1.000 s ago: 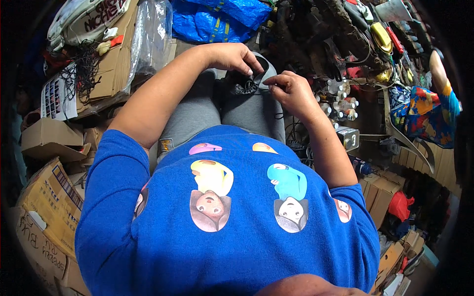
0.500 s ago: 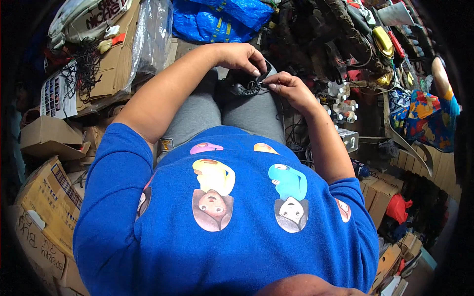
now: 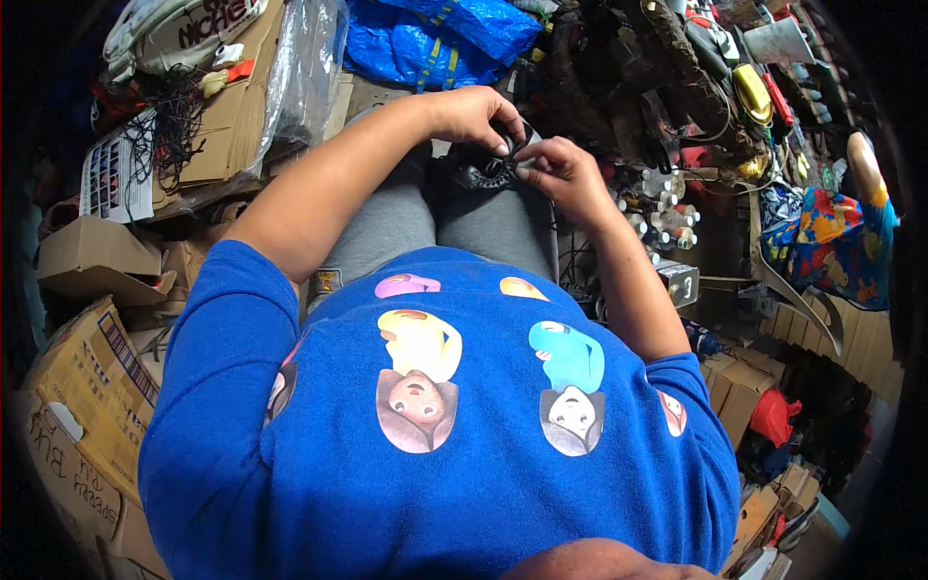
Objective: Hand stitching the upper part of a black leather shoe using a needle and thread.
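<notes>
A black item (image 3: 480,177) with a shiny, ridged edge rests on my grey-trousered thighs. It looks like a shoe, but its shape is partly covered by my fingers. My left hand (image 3: 480,118) curls over its far side, with thumb and fingers closed on the dark upper edge. From the right, my right hand (image 3: 565,174) meets it at the same spot, thumb and forefinger pinched together. Whatever thin thing sits in that pinch is too small to make out. The two hands' fingertips are almost touching.
Flattened cardboard (image 3: 220,135) and tangled black cord (image 3: 174,130) lie at left, above an open box (image 3: 101,261). A blue tarp bag (image 3: 445,39) is ahead. Small capped bottles (image 3: 667,217) stand right of my knees, near a curved strip (image 3: 807,304) and cluttered tools.
My right hand has turned slightly, its fingers curling more and closing in beside the left fingertips. The left hand keeps its hold on the black item. The view has shifted a little.
</notes>
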